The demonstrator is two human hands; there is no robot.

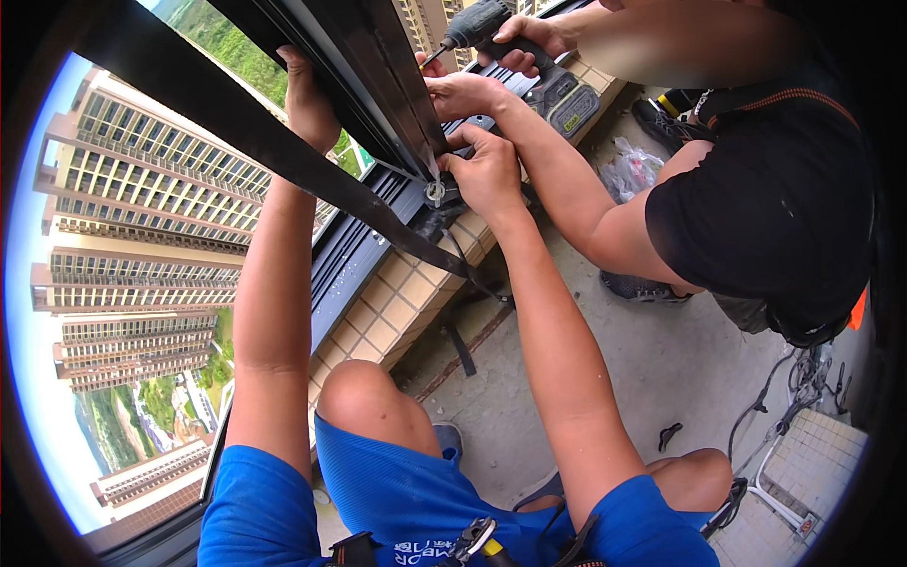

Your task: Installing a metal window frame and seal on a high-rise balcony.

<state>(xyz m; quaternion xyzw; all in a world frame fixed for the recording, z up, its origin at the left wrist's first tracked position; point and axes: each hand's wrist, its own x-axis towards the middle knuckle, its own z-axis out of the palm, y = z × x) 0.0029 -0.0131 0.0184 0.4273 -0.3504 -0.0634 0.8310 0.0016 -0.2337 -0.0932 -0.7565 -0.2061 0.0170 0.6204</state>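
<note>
My left hand (307,104) grips the dark metal window frame bar (378,85) from the outer side, high above the sill. My right hand (487,175) presses a small silver fitting (436,192) at the foot of that bar, fingers pinched around it. A co-worker in black crouches at the right. One of their hands (463,94) rests on the bar just above mine. Their other hand (529,38) holds a cordless drill (477,24) with its bit aimed at the bar.
A black strap (312,175) runs diagonally across the window and down past the dark sill track (359,255). Tan tiles (378,326) cap the low wall. Tower blocks show far below outside. On the concrete floor lie a plastic bag (628,170), cables (784,397) and small black parts.
</note>
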